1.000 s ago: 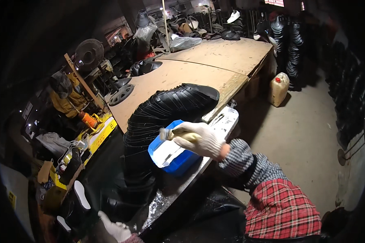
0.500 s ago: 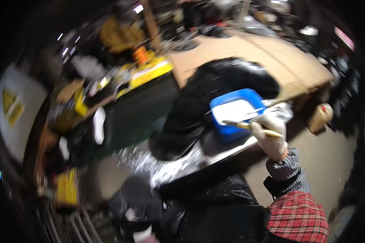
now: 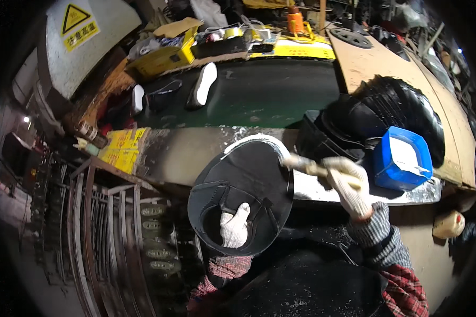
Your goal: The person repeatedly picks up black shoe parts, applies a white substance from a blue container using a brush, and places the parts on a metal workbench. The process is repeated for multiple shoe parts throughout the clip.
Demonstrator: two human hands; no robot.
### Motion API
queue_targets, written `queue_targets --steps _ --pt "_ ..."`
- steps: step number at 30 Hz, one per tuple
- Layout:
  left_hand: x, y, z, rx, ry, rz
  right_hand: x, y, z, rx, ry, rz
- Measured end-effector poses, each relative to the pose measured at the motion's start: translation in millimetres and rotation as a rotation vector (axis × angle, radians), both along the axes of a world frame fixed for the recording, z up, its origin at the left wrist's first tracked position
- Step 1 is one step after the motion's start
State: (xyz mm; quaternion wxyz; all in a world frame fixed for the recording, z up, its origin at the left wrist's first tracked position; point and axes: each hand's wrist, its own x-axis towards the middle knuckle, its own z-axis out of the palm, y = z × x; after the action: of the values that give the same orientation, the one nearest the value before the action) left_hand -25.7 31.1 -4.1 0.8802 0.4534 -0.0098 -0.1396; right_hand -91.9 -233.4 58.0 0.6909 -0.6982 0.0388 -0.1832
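My left hand (image 3: 234, 227), in a white knit glove, is closed on a black shoe upper (image 3: 248, 171), its thumb showing through the opening. A wet white band runs along the upper's far edge. My gloved right hand (image 3: 348, 185) grips a paintbrush (image 3: 308, 166) with a pale handle; the bristles touch the white-coated edge at the upper's right side. Just right of that hand stands a blue tub (image 3: 394, 177) of white liquid, with a thin stick across its rim. Behind the tub curves a stack of black uppers (image 3: 402, 108).
A dark conveyor belt (image 3: 269, 87) carries white-soled shoes (image 3: 202, 84). Yellow boxes (image 3: 161, 62) and an orange container (image 3: 295, 22) stand beyond. Metal racks (image 3: 106, 232) are at lower left; a warning-marked metal cover (image 3: 90, 47) is at upper left. A beige jug (image 3: 449, 224) is at right.
My view has turned left. The upper in my left hand has come up in front of me, and the brush has moved from above the blue tub onto its edge.
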Motion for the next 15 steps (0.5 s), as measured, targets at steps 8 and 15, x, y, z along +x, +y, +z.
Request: queue_targets --steps 8,15 --pt "1.9 -11.1 -27.7 0.768 -0.566 -0.052 43.4 33.7 47.3 -0.460 -0.376 -0.009" --pt "45.5 -14.4 -53.7 0.858 -0.462 0.056 -7.3 94.4 65.3 -0.619 -0.544 0.537"
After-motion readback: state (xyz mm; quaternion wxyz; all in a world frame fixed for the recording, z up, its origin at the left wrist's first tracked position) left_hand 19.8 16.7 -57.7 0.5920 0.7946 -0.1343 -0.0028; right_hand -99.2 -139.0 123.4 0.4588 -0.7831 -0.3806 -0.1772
